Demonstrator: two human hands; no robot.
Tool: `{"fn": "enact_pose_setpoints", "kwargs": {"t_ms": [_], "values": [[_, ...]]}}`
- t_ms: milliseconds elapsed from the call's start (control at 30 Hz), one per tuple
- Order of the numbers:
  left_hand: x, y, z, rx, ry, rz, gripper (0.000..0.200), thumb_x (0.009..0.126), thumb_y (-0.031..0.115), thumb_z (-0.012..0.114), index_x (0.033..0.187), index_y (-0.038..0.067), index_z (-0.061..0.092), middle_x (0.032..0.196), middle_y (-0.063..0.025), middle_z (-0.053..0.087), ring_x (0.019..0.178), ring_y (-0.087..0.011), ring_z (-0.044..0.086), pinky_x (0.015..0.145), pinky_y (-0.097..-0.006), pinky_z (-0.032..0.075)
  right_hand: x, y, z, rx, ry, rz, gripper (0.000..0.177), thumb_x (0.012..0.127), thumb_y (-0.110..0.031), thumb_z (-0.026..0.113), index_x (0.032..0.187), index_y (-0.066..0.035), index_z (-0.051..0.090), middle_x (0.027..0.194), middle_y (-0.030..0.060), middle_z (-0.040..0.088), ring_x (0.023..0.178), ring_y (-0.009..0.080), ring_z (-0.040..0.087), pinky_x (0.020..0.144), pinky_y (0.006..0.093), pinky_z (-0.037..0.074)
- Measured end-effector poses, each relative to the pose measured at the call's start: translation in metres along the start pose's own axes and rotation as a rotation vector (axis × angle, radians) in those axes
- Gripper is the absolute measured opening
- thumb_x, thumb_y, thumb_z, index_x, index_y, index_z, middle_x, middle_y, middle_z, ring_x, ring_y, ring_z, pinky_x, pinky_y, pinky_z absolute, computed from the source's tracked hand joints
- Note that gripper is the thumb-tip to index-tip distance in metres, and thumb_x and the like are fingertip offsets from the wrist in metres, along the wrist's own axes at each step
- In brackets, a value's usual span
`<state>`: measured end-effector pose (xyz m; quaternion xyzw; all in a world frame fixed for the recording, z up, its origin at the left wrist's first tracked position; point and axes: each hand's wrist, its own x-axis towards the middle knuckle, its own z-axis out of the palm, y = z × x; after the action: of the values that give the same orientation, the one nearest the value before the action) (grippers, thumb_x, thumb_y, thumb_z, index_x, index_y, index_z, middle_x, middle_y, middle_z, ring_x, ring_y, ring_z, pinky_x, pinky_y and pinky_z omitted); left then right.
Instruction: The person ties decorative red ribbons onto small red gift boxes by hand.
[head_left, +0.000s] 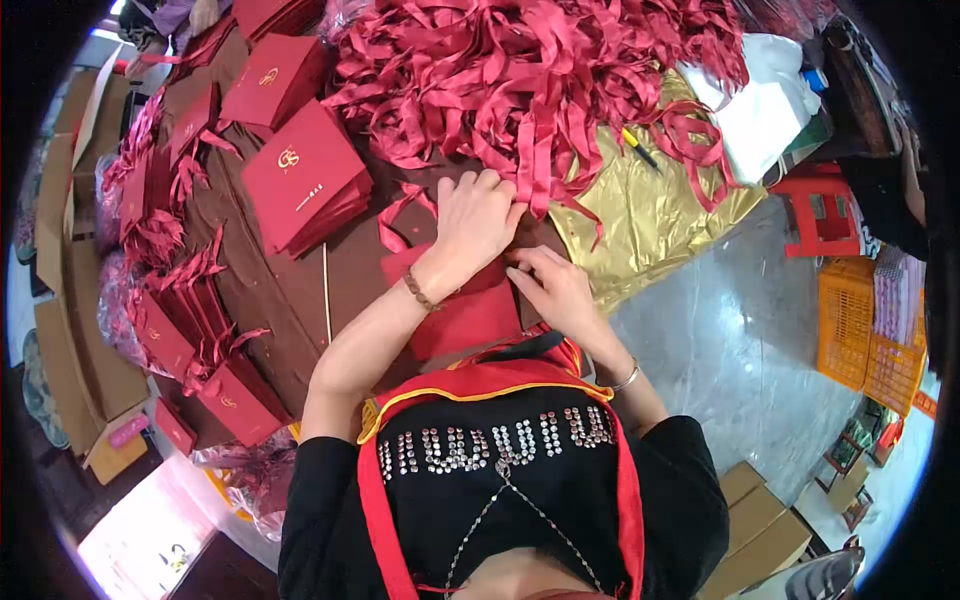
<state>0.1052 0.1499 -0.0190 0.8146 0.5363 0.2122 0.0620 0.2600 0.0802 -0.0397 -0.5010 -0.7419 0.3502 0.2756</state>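
A red paper bag [465, 312] lies flat on the brown tabletop in front of me, partly under my arms. My left hand [478, 215], with a brown bead bracelet at the wrist, is over the bag's far end. Its fingers are curled closed against a red ribbon [537, 165] that hangs from the heap. Close by, my right hand [553, 285], wearing a silver bangle, has thumb and fingertips drawn together at the bag's right edge. What lies between those fingertips is too small to make out. A loose ribbon loop [405, 215] lies left of my left hand.
A big heap of red ribbons [500, 75] covers the far side. Stacked red bags with gold print [305, 180] stand to the left, more with ribbons [235, 400] nearer. Gold sheeting [640, 225], a yellow pen [638, 148], a red stool [825, 212] and orange crates [850, 320] are right.
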Motion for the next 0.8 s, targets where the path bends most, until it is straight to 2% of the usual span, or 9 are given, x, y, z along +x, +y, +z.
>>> {"fn": "enact_pose_setpoints", "kwargs": {"t_ms": [133,233,333,367,433,567,700,767,800], "values": [[0.001,-0.006,-0.017,-0.442,0.096,-0.063,0.012,0.079,0.013,0.065,0.078,0.003,0.060,0.072,-0.0106,0.057,0.066,-0.0277,0.055,0.061,-0.0366,0.040,0.003,0.007,0.001,0.460,0.085,0.168,0.020,0.088,-0.011,0.061,0.104,0.000,0.061,0.083,0.0000,0.060,0.071,0.0072,0.054,0.063,0.0219,0.045],[-0.014,0.000,-0.058,-0.393,0.070,0.057,0.008,0.085,0.015,0.056,0.085,0.007,0.055,0.070,-0.0079,0.058,0.065,-0.0272,0.057,0.063,-0.0361,0.038,0.019,-0.005,-0.003,0.588,0.062,0.129,0.025,0.094,-0.017,0.052,0.113,-0.003,0.058,0.084,-0.0011,0.058,0.070,0.0053,0.051,0.063,0.0183,0.041],[-0.043,0.001,-0.070,-0.333,-0.149,0.299,0.014,0.084,0.011,0.052,0.097,0.007,0.056,0.070,-0.0061,0.058,0.066,-0.0239,0.058,0.063,-0.0354,0.039,0.028,-0.017,-0.002,1.288,-0.126,0.406,0.024,0.096,-0.020,0.048,0.114,-0.006,0.055,0.083,-0.0022,0.057,0.068,0.0050,0.051,0.061,0.0185,0.041],[-0.055,0.000,-0.066,-0.301,-0.184,0.308,0.023,0.077,0.008,0.062,0.100,0.008,0.058,0.075,-0.0063,0.060,0.063,-0.0242,0.056,0.061,-0.0363,0.040,0.031,-0.022,0.001,1.361,-0.131,0.452,0.019,0.096,-0.022,0.049,0.104,-0.006,0.056,0.087,-0.0009,0.059,0.069,0.0036,0.050,0.061,0.0191,0.041],[-0.073,0.000,-0.063,-0.339,-0.152,0.191,0.026,0.073,0.006,0.062,0.099,0.009,0.061,0.075,-0.0059,0.059,0.065,-0.0241,0.056,0.062,-0.0366,0.042,0.030,-0.011,0.000,1.467,-0.247,0.382,0.015,0.095,-0.021,0.051,0.099,-0.007,0.055,0.091,0.0035,0.061,0.072,0.0055,0.051,0.061,0.0210,0.042],[-0.097,-0.023,-0.063,-0.102,0.040,-0.051,0.029,0.067,0.001,0.060,0.095,0.009,0.064,0.072,-0.0080,0.055,0.072,-0.0256,0.056,0.064,-0.0370,0.044,0.016,-0.026,-0.015,1.224,-0.346,0.236,0.013,0.093,-0.019,0.054,0.092,-0.007,0.055,0.091,0.0069,0.061,0.074,0.0092,0.051,0.062,0.0233,0.042],[-0.119,-0.045,-0.068,0.048,0.120,-0.239,0.027,0.072,-0.002,0.056,0.096,0.007,0.065,0.075,-0.0109,0.057,0.071,-0.0245,0.057,0.063,-0.0338,0.045,0.022,-0.045,-0.022,0.867,-0.547,-0.167,0.010,0.087,-0.009,0.060,0.083,0.000,0.058,0.093,0.0099,0.061,0.079,0.0166,0.056,0.070,0.0291,0.045],[-0.136,-0.058,-0.058,-0.500,0.173,-0.450,0.025,0.081,-0.002,0.054,0.101,0.006,0.065,0.083,-0.0072,0.063,0.070,-0.0164,0.058,0.061,-0.0272,0.043,0.025,-0.052,-0.015,0.723,-0.644,-0.268,0.004,0.084,-0.003,0.058,0.084,0.001,0.060,0.096,0.0130,0.062,0.086,0.0214,0.059,0.074,0.0306,0.046],[-0.137,-0.053,-0.074,-0.732,-0.013,-0.795,0.024,0.086,-0.001,0.051,0.105,0.004,0.064,0.092,-0.0051,0.066,0.075,-0.0105,0.059,0.065,-0.0220,0.043,0.026,-0.058,-0.013,0.704,-0.714,-0.212,0.002,0.084,-0.001,0.059,0.084,0.001,0.059,0.099,0.0124,0.063,0.089,0.0222,0.061,0.077,0.0308,0.047]]}}
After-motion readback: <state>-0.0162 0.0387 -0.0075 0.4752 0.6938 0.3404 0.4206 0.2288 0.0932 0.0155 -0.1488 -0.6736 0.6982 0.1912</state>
